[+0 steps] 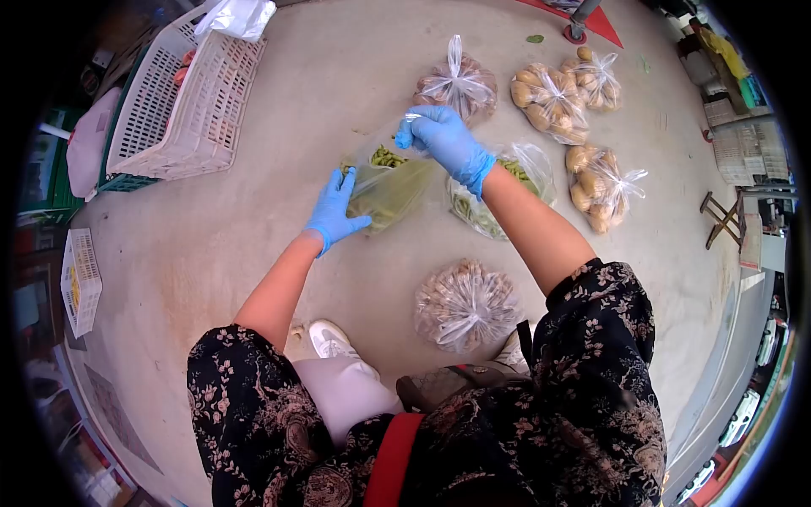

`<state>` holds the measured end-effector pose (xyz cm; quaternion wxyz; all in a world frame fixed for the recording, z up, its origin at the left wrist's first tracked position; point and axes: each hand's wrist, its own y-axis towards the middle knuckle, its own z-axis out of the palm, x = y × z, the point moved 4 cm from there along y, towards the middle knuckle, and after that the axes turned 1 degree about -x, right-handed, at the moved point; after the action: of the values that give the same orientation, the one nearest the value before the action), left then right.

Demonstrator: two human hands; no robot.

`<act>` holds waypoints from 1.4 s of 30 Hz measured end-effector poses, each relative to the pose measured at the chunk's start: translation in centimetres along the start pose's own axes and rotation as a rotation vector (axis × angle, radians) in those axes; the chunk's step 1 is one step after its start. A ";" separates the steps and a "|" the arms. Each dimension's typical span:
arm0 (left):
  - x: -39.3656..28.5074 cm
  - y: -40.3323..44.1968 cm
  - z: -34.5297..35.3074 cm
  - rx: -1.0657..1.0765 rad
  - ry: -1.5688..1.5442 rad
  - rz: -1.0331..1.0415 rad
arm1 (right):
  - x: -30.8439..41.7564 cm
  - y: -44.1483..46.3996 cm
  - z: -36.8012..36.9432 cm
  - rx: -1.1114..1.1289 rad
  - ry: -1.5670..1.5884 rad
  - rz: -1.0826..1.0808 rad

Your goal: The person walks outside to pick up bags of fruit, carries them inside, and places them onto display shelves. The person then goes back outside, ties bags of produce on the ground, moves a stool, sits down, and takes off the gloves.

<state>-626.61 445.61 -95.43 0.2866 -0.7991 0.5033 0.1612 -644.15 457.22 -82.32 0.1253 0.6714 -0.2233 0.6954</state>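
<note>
Nearest my camera I record the black floral garment [591, 355]. At upper left, I log a white slatted crate [228, 97]. Ahead of the white shoe [331, 340], I note the green bag [390, 196], holding green pods, between both gloved hands. The right hand [409, 133] has its fingers closed together by the bag's upper edge; I cannot tell their exact grip. The left hand [358, 196], fingers spread, touches the bag's left side.

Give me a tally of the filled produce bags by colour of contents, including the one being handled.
Bags with green contents: 2
Bags with yellow-tan contents: 3
Bag with reddish-brown contents: 1
Bag with pale brownish contents: 1
Total: 7
</note>
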 end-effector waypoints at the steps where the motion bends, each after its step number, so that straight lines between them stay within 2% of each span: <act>1: 2.3 0.0 0.7 0.037 -0.002 -0.026 | -3.2 0.5 0.7 -0.030 -0.048 0.023; 3: 7.0 -0.7 -0.2 0.088 -0.011 -0.135 | -8.3 0.7 2.5 -0.065 -0.147 0.072; 4: 9.3 -2.1 -0.7 0.118 -0.016 -0.199 | -9.4 0.2 2.9 -0.067 -0.047 0.096; 6: 13.6 -6.0 -3.1 -0.090 -0.338 -0.369 | -10.5 -1.5 2.4 -0.059 -0.088 0.272; 8: 20.9 -11.0 -3.4 -0.268 -0.482 -0.510 | -11.7 -2.7 0.7 -0.113 -0.226 0.123; 9: 24.2 -14.4 -2.7 -0.368 -0.547 -0.576 | -11.2 -3.8 -0.2 -0.140 -0.324 0.127; 10: 26.6 -18.2 -1.0 -0.440 -0.533 -0.665 | -11.7 -4.3 -1.8 -0.175 -0.403 0.038; 12: 29.9 -24.9 2.9 -0.574 -0.490 -0.819 | -12.4 -5.5 -4.6 -0.277 -0.406 0.035; 14: 27.8 -29.2 7.5 -0.472 -0.306 -0.997 | -13.7 -6.3 -7.4 -0.356 -0.406 0.000; 16: 24.5 -30.8 12.3 -0.413 -0.263 -0.972 | -13.7 -6.8 -7.4 -0.398 -0.302 0.086; 18: 22.5 -30.7 15.7 -0.375 -0.048 -0.818 | -13.5 -6.8 -6.8 -0.428 -0.272 0.116; 21: 20.5 -29.7 16.4 -0.400 -0.162 -0.894 | -15.0 -5.9 -4.9 -0.376 -0.287 0.063; 23: 21.1 -28.9 16.2 -0.370 -0.229 -0.746 | -15.3 -5.3 -2.9 -0.374 -0.313 -0.017; 25: 23.9 -28.6 18.2 -0.308 -0.144 -0.645 | -14.6 -4.7 -0.5 -0.376 -0.414 -0.066; 29: 23.6 -26.5 17.0 -0.334 -0.170 -0.607 | -13.0 -3.5 3.0 -0.332 -0.652 -0.158; 33: 21.0 -21.3 12.8 -0.309 -0.472 -0.656 | -13.8 -2.4 4.5 -0.332 -0.773 -0.157; 35: 18.6 -16.9 10.2 -0.367 -0.967 -0.573 | -13.8 -2.1 4.8 -0.297 -0.716 -0.102; 37: 12.7 -12.1 4.4 -0.351 -1.176 -0.403 | -14.5 -1.5 4.4 -0.287 -0.752 -0.063; 39: 6.0 -8.1 -1.1 -0.256 -1.190 -0.224 | -15.0 -1.3 4.1 -0.358 -0.744 -0.104; 41: -0.9 -5.4 -5.5 -0.143 -1.065 -0.014 | -13.8 -1.3 3.4 -0.398 -0.552 0.027; 42: -4.2 -4.1 -7.2 -0.214 -0.845 0.238 | -13.6 -1.5 3.1 -0.416 -0.453 0.092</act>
<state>-625.00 445.47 -86.24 0.3620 -0.6251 0.4109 0.5561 -639.78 458.74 -95.55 0.1754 0.7585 -0.4134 0.4723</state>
